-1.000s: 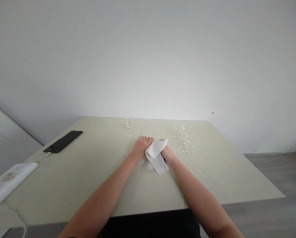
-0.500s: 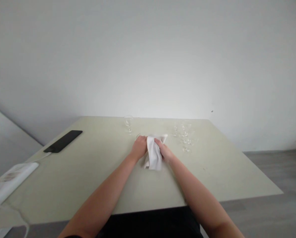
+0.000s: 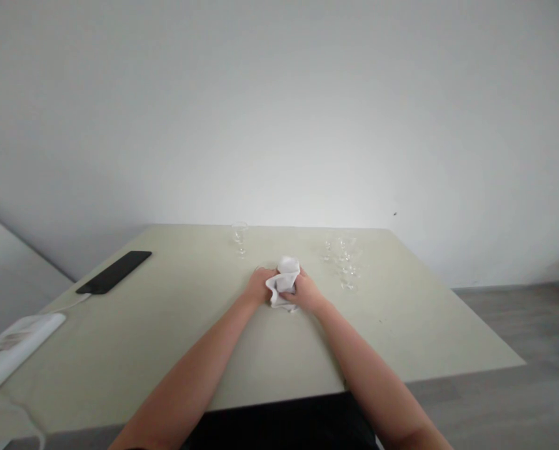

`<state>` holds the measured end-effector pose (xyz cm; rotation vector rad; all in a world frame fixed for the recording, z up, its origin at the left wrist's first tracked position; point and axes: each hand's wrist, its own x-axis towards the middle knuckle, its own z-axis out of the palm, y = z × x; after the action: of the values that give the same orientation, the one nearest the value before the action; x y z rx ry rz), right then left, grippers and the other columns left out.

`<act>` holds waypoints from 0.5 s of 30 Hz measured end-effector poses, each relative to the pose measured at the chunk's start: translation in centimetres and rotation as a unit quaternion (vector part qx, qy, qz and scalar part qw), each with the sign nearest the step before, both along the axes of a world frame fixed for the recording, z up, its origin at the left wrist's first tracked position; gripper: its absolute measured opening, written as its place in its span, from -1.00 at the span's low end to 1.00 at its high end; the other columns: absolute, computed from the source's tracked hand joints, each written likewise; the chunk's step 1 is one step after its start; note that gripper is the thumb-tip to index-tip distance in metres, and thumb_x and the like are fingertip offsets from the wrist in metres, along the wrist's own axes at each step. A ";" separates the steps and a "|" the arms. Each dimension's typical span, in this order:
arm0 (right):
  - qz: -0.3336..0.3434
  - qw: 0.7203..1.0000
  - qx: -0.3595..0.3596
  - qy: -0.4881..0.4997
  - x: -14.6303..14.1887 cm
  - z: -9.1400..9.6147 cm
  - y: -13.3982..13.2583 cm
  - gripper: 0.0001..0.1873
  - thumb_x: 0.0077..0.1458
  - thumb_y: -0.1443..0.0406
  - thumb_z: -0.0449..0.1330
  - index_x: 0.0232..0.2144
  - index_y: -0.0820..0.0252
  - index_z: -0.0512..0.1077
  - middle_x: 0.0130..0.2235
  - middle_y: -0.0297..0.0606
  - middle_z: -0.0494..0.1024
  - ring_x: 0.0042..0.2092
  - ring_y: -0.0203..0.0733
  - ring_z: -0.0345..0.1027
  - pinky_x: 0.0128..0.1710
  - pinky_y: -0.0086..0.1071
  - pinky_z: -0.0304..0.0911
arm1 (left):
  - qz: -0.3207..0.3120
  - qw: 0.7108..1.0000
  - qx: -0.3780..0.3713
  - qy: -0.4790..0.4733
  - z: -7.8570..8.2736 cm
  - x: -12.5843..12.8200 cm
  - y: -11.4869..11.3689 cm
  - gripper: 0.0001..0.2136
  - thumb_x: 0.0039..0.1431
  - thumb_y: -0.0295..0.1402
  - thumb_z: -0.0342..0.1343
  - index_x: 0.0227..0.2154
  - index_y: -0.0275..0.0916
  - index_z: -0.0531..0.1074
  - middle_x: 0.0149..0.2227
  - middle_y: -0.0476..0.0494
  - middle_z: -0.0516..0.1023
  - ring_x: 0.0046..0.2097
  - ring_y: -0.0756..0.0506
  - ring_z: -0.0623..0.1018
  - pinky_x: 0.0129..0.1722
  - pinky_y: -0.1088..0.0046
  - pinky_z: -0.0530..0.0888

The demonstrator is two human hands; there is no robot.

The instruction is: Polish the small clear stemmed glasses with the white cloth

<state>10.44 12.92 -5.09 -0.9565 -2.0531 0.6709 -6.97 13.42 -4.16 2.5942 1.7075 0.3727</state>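
Note:
Both my hands meet at the middle of a pale table (image 3: 167,337). My left hand (image 3: 259,285) is closed around something small, probably a glass, that the cloth mostly hides. My right hand (image 3: 306,292) is closed on a bunched white cloth (image 3: 283,281) pressed against it. One clear stemmed glass (image 3: 239,237) stands upright just beyond my left hand. A cluster of several clear stemmed glasses (image 3: 344,259) stands to the right of my right hand.
A black phone (image 3: 114,271) lies near the table's left edge with a white cable running from it. A white flat device (image 3: 12,345) sits at the near left corner. Behind the table is a plain wall; grey floor (image 3: 518,337) shows on the right.
The cloth, hanging loose between my hands before, is now bunched into a small wad. My right hand has closed in on my left hand.

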 end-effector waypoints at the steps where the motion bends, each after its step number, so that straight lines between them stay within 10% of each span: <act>1: -0.002 1.000 -0.021 0.016 -0.1 0.0 -0.1 -0.43 -0.16 0.27 0.37 -0.03 0.17 0.42 0.06 -0.07 0.43 0.08 0.06 0.29 0.13 -0.08 0.18 | 0.013 1.000 0.005 -0.004 0.2 -0.2 -0.1 -0.86 0.15 -0.31 0.12 -0.25 -0.22 0.46 -0.34 -0.23 0.62 -0.24 -0.20 0.61 -0.23 0.36 0.39; 7: -0.002 0.956 -0.228 0.185 -0.5 -0.6 -0.1 -0.56 0.20 -0.02 -0.01 -0.33 0.19 0.46 -0.36 -0.24 0.51 -0.25 -0.10 0.39 -0.18 -0.25 0.33 | 0.136 0.983 0.074 -0.102 0.4 -1.0 -0.3 -0.81 0.29 -0.19 -0.02 -0.18 -0.18 0.34 -0.33 -0.10 0.60 -0.29 -0.10 0.59 -0.36 0.47 0.34; 15: 0.050 0.994 -0.053 0.081 0.7 -2.5 2.0 -0.71 0.06 0.16 0.15 -0.60 0.15 0.25 -0.52 -0.33 0.33 -0.41 -0.23 0.15 -0.31 -0.34 0.18 | -0.099 0.981 0.160 0.046 0.3 0.0 -0.7 -0.92 0.23 -0.44 0.03 -0.24 -0.24 0.39 -0.40 -0.18 0.58 -0.31 -0.13 0.55 -0.25 0.37 0.33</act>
<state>11.15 14.87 -7.55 -0.8350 -1.9466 0.8897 -6.98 12.67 -3.87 3.0201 1.5032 0.5696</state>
